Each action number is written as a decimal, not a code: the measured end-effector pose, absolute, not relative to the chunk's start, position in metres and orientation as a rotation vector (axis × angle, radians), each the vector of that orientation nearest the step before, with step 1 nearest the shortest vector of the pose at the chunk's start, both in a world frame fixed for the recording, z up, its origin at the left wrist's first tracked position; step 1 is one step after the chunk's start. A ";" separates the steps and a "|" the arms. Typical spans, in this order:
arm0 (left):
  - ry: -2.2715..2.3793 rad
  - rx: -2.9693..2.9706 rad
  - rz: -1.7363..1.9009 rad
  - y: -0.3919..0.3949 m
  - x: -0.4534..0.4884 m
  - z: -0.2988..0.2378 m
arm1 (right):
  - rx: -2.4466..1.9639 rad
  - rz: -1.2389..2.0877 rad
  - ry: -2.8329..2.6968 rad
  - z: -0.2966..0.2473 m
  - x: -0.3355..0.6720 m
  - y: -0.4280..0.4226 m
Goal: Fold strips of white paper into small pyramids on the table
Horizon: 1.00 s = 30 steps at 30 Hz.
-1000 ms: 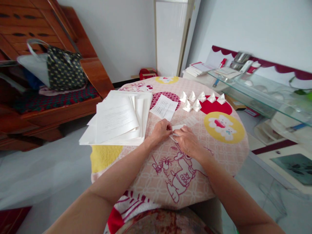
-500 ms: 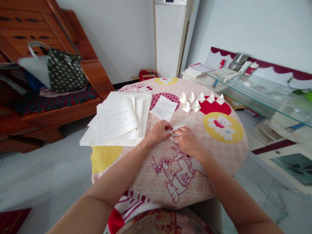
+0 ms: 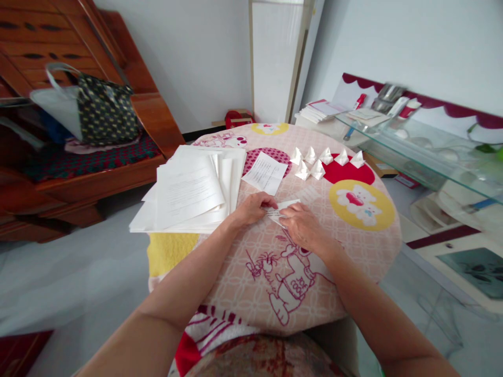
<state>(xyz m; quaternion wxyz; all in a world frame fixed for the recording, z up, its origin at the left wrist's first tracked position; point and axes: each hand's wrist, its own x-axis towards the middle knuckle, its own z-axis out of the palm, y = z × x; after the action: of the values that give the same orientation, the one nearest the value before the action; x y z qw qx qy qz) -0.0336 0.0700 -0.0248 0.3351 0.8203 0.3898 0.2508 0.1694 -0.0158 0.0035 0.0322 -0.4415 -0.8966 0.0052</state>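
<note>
A small folded piece of white printed paper [image 3: 280, 210] lies on the round table with a pink cartoon cloth [image 3: 353, 246]. My left hand [image 3: 253, 208] pinches its left end with curled fingers. My right hand [image 3: 302, 226] presses on its right side, fingers bent over the paper. A stack of white sheets [image 3: 192, 188] lies just left of my hands. A single printed slip [image 3: 265, 173] rests beyond them. Several small folded white paper shapes [image 3: 314, 159] sit in a group at the table's far side.
A wooden bench [image 3: 78, 167] with a patterned bag [image 3: 98, 107] stands to the left. A glass shelf [image 3: 424, 152] with books, cups and small items runs along the right. A white appliance [image 3: 275, 57] stands by the far wall. Grey floor surrounds the table.
My hands stay on the small paper. More of the paper's printed face shows between them, and my fingers have shifted slightly along it.
</note>
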 end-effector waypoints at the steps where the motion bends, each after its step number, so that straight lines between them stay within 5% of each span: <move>1: 0.996 2.142 0.663 0.070 -0.034 -0.026 | -1.355 0.016 -2.761 0.004 0.170 -0.016; 8: 0.918 2.290 0.909 0.053 -0.028 -0.023 | -1.314 -0.013 -2.742 -0.004 0.172 -0.015; 30: 0.957 2.323 0.653 0.052 -0.025 -0.024 | -1.225 0.111 -2.721 -0.001 0.173 -0.009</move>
<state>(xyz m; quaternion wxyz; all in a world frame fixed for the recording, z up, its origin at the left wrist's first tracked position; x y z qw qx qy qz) -0.0247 0.0518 -0.0240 0.2692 0.8618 0.3551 0.2423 0.1733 -0.0090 -0.0013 0.0776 -0.4089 -0.9085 0.0370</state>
